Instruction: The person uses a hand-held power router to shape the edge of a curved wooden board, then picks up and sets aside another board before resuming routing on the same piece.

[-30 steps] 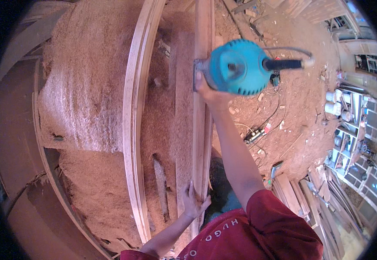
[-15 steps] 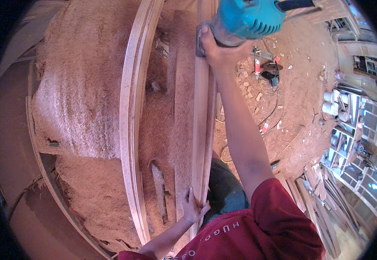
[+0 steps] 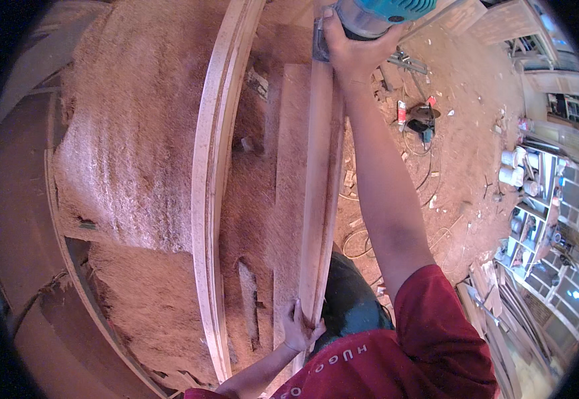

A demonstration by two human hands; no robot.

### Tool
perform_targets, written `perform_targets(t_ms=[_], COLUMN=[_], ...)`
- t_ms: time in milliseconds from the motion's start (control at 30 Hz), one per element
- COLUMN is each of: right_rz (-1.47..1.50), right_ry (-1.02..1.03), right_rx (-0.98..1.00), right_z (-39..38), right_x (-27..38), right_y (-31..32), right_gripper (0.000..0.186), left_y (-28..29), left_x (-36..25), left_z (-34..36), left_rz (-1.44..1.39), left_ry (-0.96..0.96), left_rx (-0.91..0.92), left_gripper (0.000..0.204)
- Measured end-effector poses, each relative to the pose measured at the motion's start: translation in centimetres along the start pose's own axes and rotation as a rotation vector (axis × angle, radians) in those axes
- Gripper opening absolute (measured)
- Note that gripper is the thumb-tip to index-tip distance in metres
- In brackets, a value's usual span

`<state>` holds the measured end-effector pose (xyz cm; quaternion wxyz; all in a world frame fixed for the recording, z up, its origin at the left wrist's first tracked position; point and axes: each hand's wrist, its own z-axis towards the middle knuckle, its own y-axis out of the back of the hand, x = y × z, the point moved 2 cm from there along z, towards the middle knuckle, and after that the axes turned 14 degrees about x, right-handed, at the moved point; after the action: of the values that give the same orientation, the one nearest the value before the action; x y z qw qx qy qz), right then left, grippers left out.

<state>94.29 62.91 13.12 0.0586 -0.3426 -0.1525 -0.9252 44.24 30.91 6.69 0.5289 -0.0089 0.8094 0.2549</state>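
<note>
At the far end of a long wooden rail [image 3: 317,199], a teal power router [image 3: 369,18] rests with its dark base on the wood. My right hand [image 3: 359,56] is wrapped round the router's lower body, arm stretched out. The router's top runs out of the picture. Close to my body, my left hand [image 3: 299,330] grips the near part of the same rail, with fingers on either side of it. Along the rail's right side runs a stepped, moulded edge. Another grooved wooden rail [image 3: 211,166] lies to the left, apart from my hands.
Sawdust [image 3: 130,153] is heaped over the left side and between the rails. A loose wood strip [image 3: 249,302] lies there. On the right floor are a power tool [image 3: 424,118], cables and wood scraps. Stacked boards [image 3: 502,312] and a shelf rack [image 3: 532,213] stand further right.
My right hand and the router have moved farther away along the rail, so less of the router shows. My left hand stays on the rail's near part. The view has shifted slightly.
</note>
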Motion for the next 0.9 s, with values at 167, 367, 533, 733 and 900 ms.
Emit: perform_targets(t_ms=[167,367,533,733,900], right_rz=[-0.113,-0.153,0.057,-0.070,-0.171], right_ry=[-0.067,-0.121,-0.107,-0.148,-0.186], right_rx=[0.037,0.049,0.076,0.041,0.012], right_z=[1.5,3.0,5.8,8.2,9.6], right_x=[-0.4,-1.0,-0.8,-4.3,-6.3], right_y=[-0.3,-1.1,-2.1,-4.0,-5.6], right_gripper=[0.081,0.079,0.073,0.070,0.073], left_y=[0.0,-1.9,-0.7,-0.2,-1.1], left_x=[-0.1,1.5,0.2,-0.1,0.3], left_z=[0.1,-1.6,-0.3,0.0,-0.7], left_rz=[-0.017,-0.200,-0.018,0.023,-0.043], left_ry=[0.011,0.089,0.028,0.008,0.042], left_rx=[0.011,0.071,-0.010,0.002,-0.006], left_gripper=[0.101,0.105,0.102,0.102,0.097])
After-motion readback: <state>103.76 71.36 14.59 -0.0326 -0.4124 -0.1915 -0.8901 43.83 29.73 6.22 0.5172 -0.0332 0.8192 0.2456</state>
